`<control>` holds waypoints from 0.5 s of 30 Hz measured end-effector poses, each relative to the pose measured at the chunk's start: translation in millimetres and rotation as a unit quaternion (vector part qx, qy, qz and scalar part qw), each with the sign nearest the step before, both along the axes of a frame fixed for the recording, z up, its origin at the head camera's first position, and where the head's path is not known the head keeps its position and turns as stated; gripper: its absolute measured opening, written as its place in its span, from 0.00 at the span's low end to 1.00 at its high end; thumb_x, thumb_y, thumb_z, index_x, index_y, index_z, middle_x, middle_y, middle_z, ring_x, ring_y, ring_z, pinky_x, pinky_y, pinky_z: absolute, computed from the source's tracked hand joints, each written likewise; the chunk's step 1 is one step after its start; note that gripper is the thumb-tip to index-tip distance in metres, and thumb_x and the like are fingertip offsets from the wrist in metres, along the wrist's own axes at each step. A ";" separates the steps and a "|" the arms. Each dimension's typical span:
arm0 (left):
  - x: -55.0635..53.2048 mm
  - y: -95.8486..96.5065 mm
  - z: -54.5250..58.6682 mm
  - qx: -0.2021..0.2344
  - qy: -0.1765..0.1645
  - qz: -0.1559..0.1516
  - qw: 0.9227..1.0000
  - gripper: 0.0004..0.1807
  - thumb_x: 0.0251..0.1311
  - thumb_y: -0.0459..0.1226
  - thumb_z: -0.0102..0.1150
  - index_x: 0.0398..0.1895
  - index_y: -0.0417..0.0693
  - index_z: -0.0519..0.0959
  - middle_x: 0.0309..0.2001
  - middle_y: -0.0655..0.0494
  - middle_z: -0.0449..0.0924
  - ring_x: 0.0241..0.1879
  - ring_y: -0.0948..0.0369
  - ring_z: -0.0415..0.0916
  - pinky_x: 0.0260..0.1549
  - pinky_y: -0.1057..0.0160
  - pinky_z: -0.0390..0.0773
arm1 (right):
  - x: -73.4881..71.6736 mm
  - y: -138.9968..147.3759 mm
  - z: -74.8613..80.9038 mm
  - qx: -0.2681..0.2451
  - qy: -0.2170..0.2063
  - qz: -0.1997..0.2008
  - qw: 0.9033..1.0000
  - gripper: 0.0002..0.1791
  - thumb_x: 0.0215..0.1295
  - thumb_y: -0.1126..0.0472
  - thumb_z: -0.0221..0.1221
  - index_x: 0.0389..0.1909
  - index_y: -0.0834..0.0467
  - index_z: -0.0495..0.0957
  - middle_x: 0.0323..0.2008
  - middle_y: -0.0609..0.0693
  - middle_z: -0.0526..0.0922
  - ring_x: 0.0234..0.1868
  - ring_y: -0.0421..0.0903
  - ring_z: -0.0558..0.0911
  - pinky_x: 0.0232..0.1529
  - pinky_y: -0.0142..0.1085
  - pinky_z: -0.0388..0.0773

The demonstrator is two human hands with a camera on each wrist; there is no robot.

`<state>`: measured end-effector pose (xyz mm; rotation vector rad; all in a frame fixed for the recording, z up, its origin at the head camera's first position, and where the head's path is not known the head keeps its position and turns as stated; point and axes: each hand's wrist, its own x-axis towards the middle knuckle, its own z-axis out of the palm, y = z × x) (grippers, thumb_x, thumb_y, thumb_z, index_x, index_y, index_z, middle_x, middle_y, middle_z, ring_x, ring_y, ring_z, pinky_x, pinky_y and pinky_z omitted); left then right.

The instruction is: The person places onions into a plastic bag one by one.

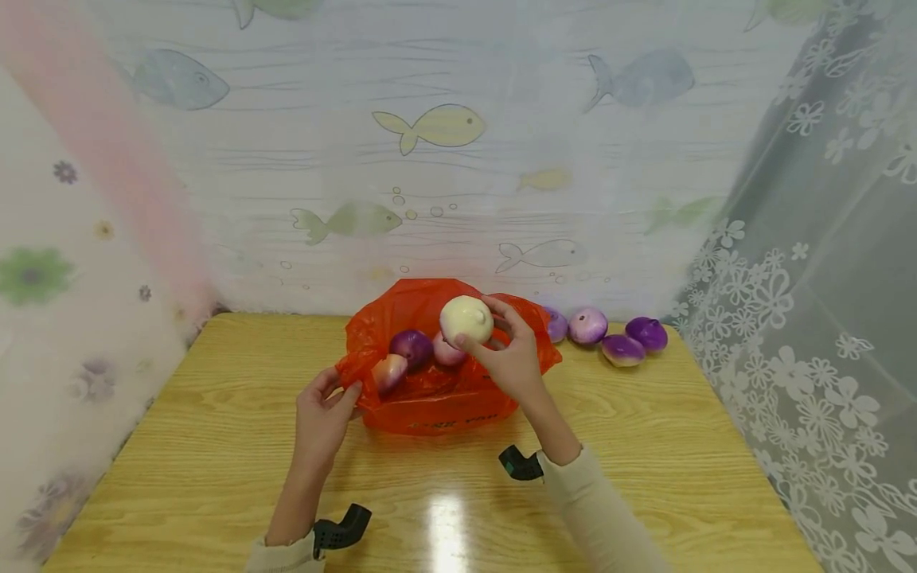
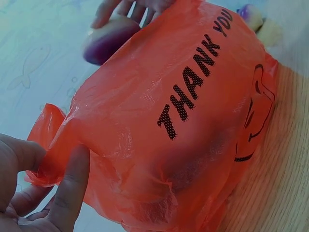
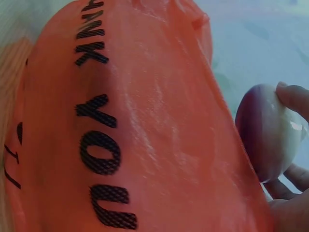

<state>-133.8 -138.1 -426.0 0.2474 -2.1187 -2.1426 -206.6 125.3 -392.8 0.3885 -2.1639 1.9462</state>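
An orange-red plastic bag printed with "THANK YOU" sits on the table, its mouth spread open. My left hand pinches the bag's left edge between thumb and fingers, as the left wrist view also shows. In my right hand is a purple-and-white onion, gripped above the bag's mouth. Its pale end faces the head camera. Inside the bag lie a dark purple onion, a pinkish onion and a pale, pink-tinged onion. The bag's lower interior is hidden.
Several more onions, among them a light purple one and a deep purple one, lie right of the bag near the back edge. One is partly behind the bag. The wooden table meets a fish-patterned curtain at the back.
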 end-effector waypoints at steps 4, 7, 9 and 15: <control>-0.3 -0.2 -0.2 -0.002 0.002 -0.003 1.000 0.21 0.72 0.30 0.55 0.67 0.36 0.70 0.62 0.37 0.73 0.40 0.72 0.84 0.39 0.71 0.85 | -2.1 -6.4 -6.7 0.022 0.001 0.007 1.000 0.35 0.58 0.62 0.74 0.67 0.57 0.74 0.61 0.53 0.78 0.58 0.53 0.80 0.56 0.44 0.84; -0.7 -0.3 -0.7 -0.006 0.000 -0.006 1.000 0.22 0.73 0.30 0.54 0.67 0.36 0.70 0.62 0.37 0.73 0.40 0.72 0.84 0.40 0.71 0.85 | -2.1 -11.2 -10.6 0.038 -0.003 0.010 0.999 0.35 0.57 0.60 0.74 0.66 0.56 0.74 0.59 0.54 0.79 0.55 0.54 0.82 0.53 0.46 0.85; -0.6 -0.2 -0.5 -0.006 -0.003 -0.006 1.000 0.22 0.73 0.30 0.54 0.67 0.37 0.70 0.62 0.38 0.73 0.41 0.72 0.84 0.40 0.70 0.85 | -1.9 -14.0 -13.1 0.049 -0.007 0.011 0.999 0.35 0.57 0.59 0.75 0.66 0.55 0.75 0.58 0.54 0.79 0.53 0.54 0.83 0.52 0.47 0.85; -0.8 -0.4 -0.2 -0.005 -0.002 -0.006 1.000 0.22 0.72 0.29 0.54 0.67 0.37 0.70 0.61 0.38 0.73 0.41 0.71 0.84 0.41 0.70 0.85 | -1.0 -20.5 -17.2 0.075 -0.022 0.025 0.997 0.36 0.57 0.57 0.75 0.66 0.55 0.74 0.57 0.54 0.79 0.51 0.54 0.83 0.53 0.48 0.84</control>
